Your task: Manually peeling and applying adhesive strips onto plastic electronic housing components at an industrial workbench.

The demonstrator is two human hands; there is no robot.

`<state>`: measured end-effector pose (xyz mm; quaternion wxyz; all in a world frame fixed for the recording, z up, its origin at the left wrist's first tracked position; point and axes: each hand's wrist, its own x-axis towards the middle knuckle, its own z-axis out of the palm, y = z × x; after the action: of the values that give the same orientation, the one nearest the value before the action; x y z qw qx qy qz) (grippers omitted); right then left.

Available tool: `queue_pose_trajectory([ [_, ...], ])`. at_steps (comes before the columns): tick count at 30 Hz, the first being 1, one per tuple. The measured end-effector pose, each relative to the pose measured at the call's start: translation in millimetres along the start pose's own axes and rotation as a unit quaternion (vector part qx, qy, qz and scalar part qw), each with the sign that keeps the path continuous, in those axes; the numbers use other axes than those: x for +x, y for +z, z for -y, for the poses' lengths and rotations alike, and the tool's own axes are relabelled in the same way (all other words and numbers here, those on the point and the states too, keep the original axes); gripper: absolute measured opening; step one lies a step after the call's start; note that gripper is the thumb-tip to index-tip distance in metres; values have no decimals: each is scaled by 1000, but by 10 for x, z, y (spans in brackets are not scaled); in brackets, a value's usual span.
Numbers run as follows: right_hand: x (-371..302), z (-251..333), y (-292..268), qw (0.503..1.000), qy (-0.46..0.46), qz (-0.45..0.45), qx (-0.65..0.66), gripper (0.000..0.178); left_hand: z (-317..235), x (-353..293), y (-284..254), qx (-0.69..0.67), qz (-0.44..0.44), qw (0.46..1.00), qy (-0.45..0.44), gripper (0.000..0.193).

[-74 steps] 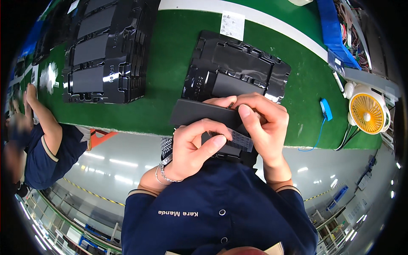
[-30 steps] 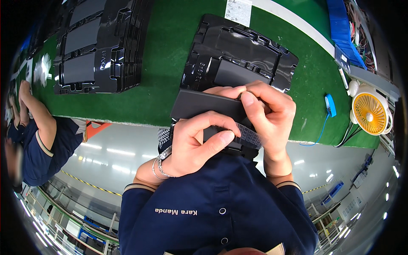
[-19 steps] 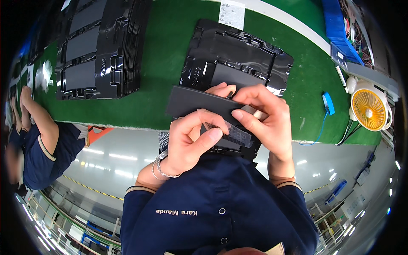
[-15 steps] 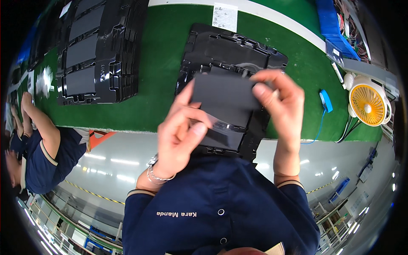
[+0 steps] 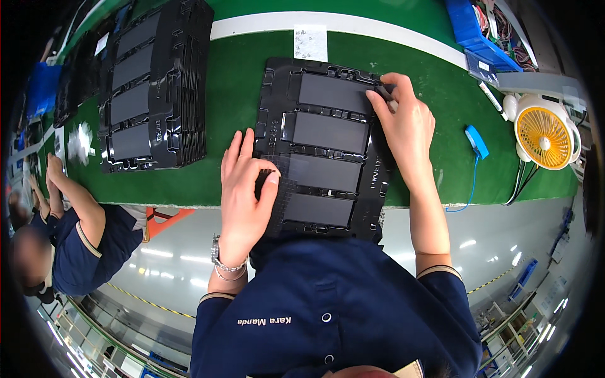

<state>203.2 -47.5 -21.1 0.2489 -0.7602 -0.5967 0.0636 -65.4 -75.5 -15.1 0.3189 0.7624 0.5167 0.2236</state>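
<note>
A black plastic tray [image 5: 272, 113] lies on the bench in front of me, with several dark flat rectangular panels [image 5: 331, 131] in its pockets. My left hand [image 5: 244, 189] is at the tray's left side, thumb and index finger pinched on a thin see-through film [image 5: 282, 189] over the tray's edge. My right hand [image 5: 406, 123] is at the far right corner, its thumb by the end of the farthest panel [image 5: 334, 91]. Its fingers are curled around something dark and small that I cannot make out.
A tall stack of similar loaded trays [image 5: 183, 120] stands left on the green bench [image 5: 236, 94]. To the right are a yellow-and-white fan [image 5: 543, 143], a blue corded strap [image 5: 477, 142] and a blue bin [image 5: 482, 38]. A co-worker [image 5: 94, 246] sits at far left.
The dark panel held up between my hands now lies in the tray, in the farthest pocket. My hands have moved apart, left to the tray's left edge, right to its far right corner.
</note>
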Motion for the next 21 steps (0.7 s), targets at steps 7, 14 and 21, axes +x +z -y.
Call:
queue_pose_trajectory([
  [7,-126,-101,128,997,-42,-61,-25,15,31,71,44,-91,-39,995,-30,7],
  [14,-97,-138,93,997,4,-63,37,14,-35,54,-29,-382,-18,921,-75,10],
  [21,-25,-298,48,970,18,-114,213,14,-60,121,-18,-456,76,873,-154,15],
])
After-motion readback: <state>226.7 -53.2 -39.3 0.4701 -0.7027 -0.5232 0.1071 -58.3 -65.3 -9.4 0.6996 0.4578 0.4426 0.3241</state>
